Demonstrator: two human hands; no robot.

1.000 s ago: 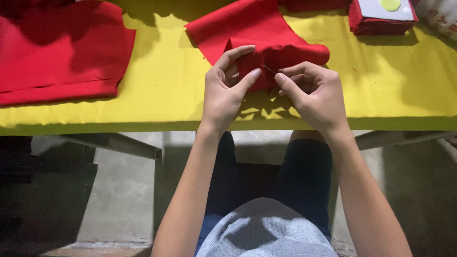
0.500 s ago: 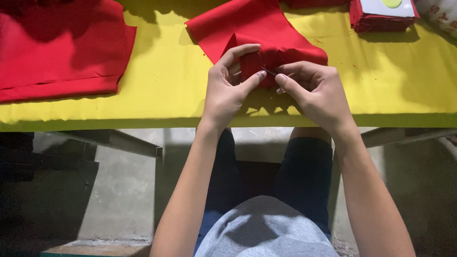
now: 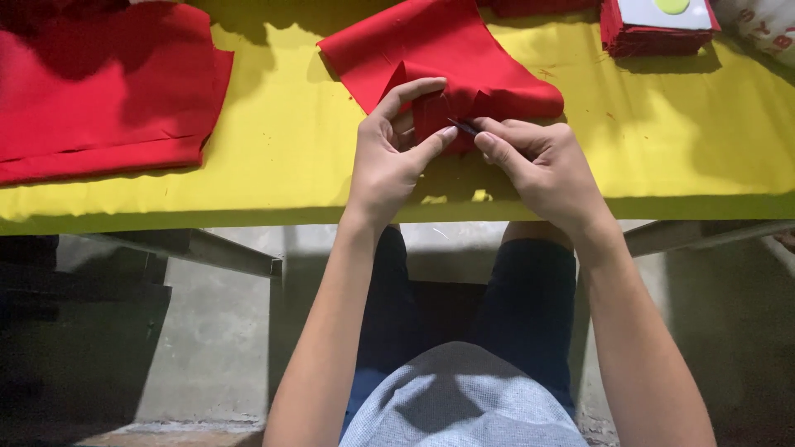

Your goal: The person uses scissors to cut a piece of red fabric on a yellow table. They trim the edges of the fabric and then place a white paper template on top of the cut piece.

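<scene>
A folded piece of red cloth (image 3: 439, 50) lies on the yellow table top (image 3: 290, 157) in front of me. My left hand (image 3: 389, 153) pinches the cloth's near folded edge between thumb and fingers. My right hand (image 3: 538, 161) grips the same edge from the right and holds a thin dark pointed thing (image 3: 464, 127) at its fingertips; what it is cannot be made out. The two hands nearly touch over the fold.
A larger stack of red cloth (image 3: 99, 91) lies at the left of the table. A stack of small red pieces with a white card on top (image 3: 658, 25) sits at the back right. My knees and a metal frame bar (image 3: 207, 248) show under the table's near edge.
Both hands stayed on the fold of the red cloth, with only small finger shifts. The cloth and the stacks have not moved.
</scene>
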